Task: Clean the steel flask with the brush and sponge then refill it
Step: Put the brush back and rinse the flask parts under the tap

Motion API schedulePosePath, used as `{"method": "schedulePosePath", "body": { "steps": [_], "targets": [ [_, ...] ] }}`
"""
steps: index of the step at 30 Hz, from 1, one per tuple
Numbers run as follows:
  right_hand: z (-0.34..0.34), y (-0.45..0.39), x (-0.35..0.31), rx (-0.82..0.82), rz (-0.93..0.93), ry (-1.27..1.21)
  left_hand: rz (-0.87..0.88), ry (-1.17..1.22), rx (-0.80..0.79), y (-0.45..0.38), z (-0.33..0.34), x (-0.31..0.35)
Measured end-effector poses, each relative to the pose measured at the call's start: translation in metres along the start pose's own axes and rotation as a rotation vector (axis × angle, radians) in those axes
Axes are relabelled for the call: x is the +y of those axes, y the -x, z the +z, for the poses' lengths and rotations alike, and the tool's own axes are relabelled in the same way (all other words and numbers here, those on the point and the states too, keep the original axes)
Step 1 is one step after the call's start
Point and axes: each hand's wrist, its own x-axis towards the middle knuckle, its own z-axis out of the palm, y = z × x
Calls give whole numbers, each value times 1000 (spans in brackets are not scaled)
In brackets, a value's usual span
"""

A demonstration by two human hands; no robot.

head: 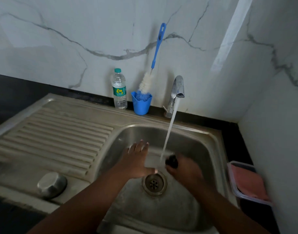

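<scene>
You are rinsing under the tap (177, 86): your right hand (182, 168) pinches a small dark piece (171, 160), likely the flask's cap, in the stream, your left hand (136, 159) spread beside it. The flask body isn't identifiable. Next, I judge, reach behind the tap's left for the bottle brush (151, 70).

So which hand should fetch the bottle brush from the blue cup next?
Probably the left hand: its fingers are straight and hold nothing, and it lies nearer the bottle brush in the blue cup. The right hand grips a small dark object beside the tap stream.
</scene>
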Motion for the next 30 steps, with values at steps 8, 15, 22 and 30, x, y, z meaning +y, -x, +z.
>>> {"method": "schedulePosePath", "body": {
  "steps": [8,15,22,30],
  "targets": [
    [-83,-11,-41,293,-40,-34,-89,13,-13,40,0,-17],
    [-11,10,-52,186,-81,-102,-45,-26,144,59,-27,-27],
    [19,15,-111,95,-108,79,-51,-21,131,90,-39,-72],
    [36,14,-272,7,-211,-135,-36,-68,410,156,-84,-180]
  ]
}}
